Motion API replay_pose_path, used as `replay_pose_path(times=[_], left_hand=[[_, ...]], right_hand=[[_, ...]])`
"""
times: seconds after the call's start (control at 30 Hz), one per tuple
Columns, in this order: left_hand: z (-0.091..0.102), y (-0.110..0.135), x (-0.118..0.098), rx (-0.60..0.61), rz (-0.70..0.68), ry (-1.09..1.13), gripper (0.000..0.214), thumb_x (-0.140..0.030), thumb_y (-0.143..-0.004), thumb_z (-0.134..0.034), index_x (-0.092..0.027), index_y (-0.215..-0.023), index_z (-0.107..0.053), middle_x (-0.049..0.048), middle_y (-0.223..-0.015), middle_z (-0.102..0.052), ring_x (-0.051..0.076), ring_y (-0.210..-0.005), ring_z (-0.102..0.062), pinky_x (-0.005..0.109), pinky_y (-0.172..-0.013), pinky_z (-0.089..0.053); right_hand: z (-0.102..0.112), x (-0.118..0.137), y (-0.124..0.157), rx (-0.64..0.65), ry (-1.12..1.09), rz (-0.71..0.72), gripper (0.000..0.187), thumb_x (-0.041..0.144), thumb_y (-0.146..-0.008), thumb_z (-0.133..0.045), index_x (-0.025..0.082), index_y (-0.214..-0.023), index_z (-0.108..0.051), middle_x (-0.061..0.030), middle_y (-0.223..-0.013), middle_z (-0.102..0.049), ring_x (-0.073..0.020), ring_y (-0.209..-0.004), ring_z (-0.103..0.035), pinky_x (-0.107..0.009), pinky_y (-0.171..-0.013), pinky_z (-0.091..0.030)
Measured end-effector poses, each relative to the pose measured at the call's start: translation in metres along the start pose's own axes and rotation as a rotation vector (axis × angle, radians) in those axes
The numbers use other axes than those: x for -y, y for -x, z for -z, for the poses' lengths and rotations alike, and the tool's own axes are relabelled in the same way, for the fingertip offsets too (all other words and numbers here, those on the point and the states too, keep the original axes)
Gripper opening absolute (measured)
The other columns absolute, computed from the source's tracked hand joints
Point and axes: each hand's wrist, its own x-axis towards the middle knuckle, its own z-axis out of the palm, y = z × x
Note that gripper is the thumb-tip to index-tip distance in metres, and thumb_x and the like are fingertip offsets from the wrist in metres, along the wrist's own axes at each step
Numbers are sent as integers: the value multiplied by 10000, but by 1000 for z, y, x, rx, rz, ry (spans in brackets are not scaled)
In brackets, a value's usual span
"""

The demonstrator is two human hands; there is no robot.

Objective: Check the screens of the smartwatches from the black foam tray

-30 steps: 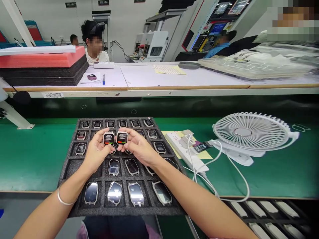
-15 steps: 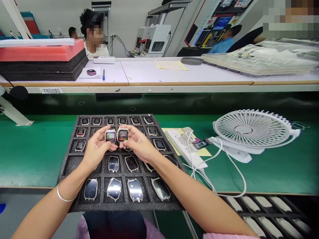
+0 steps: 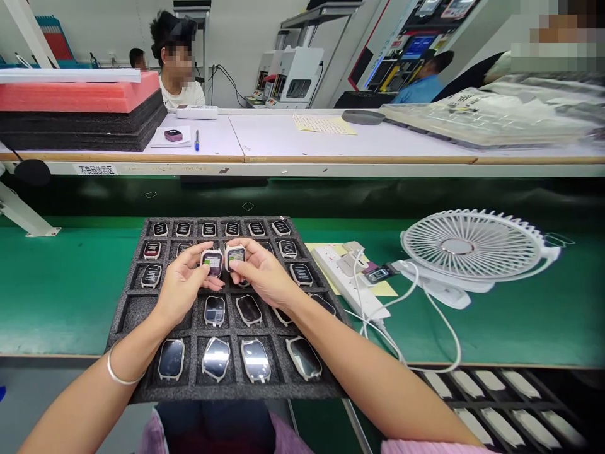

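Observation:
Two smartwatch bodies without straps are held side by side above a black foam tray (image 3: pixel 135 315). My left hand (image 3: pixel 182 284) is closed on the left smartwatch (image 3: pixel 212 262), its thumb at the lit screen's edge. The right smartwatch (image 3: pixel 235 255) sits in my right hand (image 3: pixel 262 271), with the thumb on its lit screen. More watch bodies lie in the tray's compartments, among them a dark-screened one (image 3: pixel 171 359) in the front row. Farther rows show screens with small text that I cannot read. My hands and forearms hide some compartments.
On the green bench right of the tray are a white power strip (image 3: pixel 352 284) with cables and a white fan (image 3: pixel 472 246). Above, a shelf (image 3: pixel 283 135) carries foam sheets (image 3: pixel 80 120) and plastic-wrapped trays (image 3: pixel 491 116). Another tray (image 3: pixel 513 403) sits lower right. Several people are beyond.
The right watch's screen has changed from dark with text and a red bar to a lighter, partly green display. My right thumb has moved up onto it. The left watch has shifted slightly right.

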Motion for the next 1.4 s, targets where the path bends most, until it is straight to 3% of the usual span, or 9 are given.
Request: replay_pose_path(times=[0.33, 0.6, 0.73, 0.93, 1.07, 1.3, 1.4], left_hand=[[1, -3, -2, 0, 17, 47, 493, -215, -740, -629, -170, -1231, -616, 56, -1027, -705, 165, -636, -735, 336, -647, -639], [3, -10, -9, -12, -2, 129, 543, -212, -688, -620, -157, -1228, -631, 53, -985, -713, 157, -624, -726, 317, -642, -617], [-1, -16, -39, 28, -81, 131, 593, -166, -651, -634, -168, -1244, -627, 27, -956, -704, 137, -633, -720, 298, -658, -612], [-18, -25, -106, 58, -365, 27, 672, -124, -650, -671, -192, -1314, -591, 25, -1004, -688, 107, -656, -708, 258, -687, -597], [-28, -30, -138, 55, -531, -16, 697, -135, -669, -706, -190, -1350, -568, 52, -1040, -681, 112, -666, -697, 259, -680, -592], [-35, -33, -156, 28, -656, -51, 696, -157, -678, -727, -179, -1352, -554, 35, -974, -677, 107, -646, -681, 260, -660, -593], [-36, -31, -156, 39, -667, -62, 687, -157, -674, -726, -189, -1340, -563, 20, -962, -678, 93, -640, -673, 239, -651, -587]], right_hand=[[1, -3, -3, 14, -22, 3, 444, 162, -701, -739, 238, -1105, -572, 9, -933, -638, -100, -643, -551, -263, -612, -501], [-3, 2, -9, 16, -34, 9, 420, 246, -719, -762, 234, -1100, -587, 22, -872, -641, -104, -631, -602, -260, -611, -485], [-11, 32, -23, 43, -103, 49, 333, 426, -827, -676, 211, -1074, -611, 1, -818, -662, -118, -577, -615, -270, -559, -472], [-31, 104, -44, 123, -34, 270, 271, 401, -871, -643, 233, -1081, -604, 14, -754, -656, -125, -549, -608, -257, -514, -456], [-44, 144, -48, 171, 16, 371, 244, 398, -887, -612, 245, -1075, -585, 17, -803, -671, -122, -582, -617, -258, -551, -472], [-44, 167, -48, 277, 93, 473, 497, 194, -695, -735, 232, -1163, -572, 27, -850, -659, -122, -659, -637, -253, -611, -506], [-41, 168, -46, 293, 132, 491, 526, 148, -685, -724, 238, -1180, -568, 21, -889, -648, -119, -687, -646, -248, -626, -516]])
